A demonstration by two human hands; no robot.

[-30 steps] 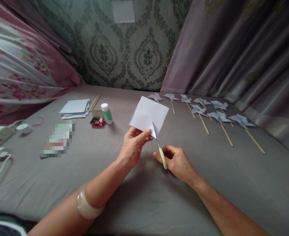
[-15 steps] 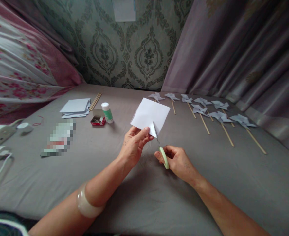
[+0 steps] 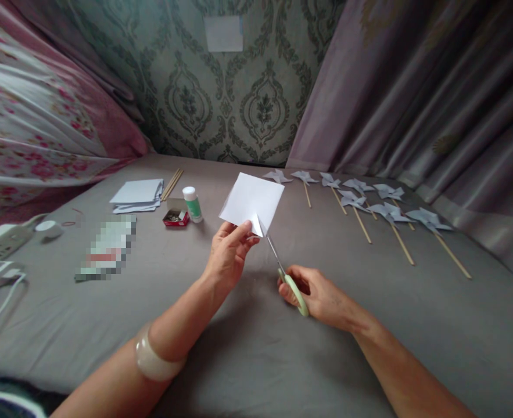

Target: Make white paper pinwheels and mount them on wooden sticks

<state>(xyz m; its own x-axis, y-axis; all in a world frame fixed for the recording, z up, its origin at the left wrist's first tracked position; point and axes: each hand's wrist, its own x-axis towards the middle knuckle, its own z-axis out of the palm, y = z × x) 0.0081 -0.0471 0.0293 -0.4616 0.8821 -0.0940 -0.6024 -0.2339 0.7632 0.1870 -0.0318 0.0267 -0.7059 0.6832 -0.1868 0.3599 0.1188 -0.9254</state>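
Note:
A square sheet of white paper (image 3: 253,198) is pinched between thumb and fingers of my left hand (image 3: 230,252), raised above the grey cloth. A slit runs inward from its lower corner, where a flap stands slightly up. My right hand (image 3: 321,293) is closed round the pale green handles of a pair of scissors (image 3: 293,287). Their blades look shut, with the tips just below the paper's cut corner. Part of the far handle is hidden by my fingers.
Several paper pinwheels on sticks (image 3: 393,213) lie at the right. To the left are folded paper sheets (image 3: 137,193), wooden sticks (image 3: 172,184), a glue bottle (image 3: 192,204), a small red box of metal bits (image 3: 176,218), a blurred packet (image 3: 108,247) and a power strip (image 3: 3,241).
The scissors have drawn back from the paper, down and to the right, leaving a slit at the corner. My left hand and the paper have shifted left.

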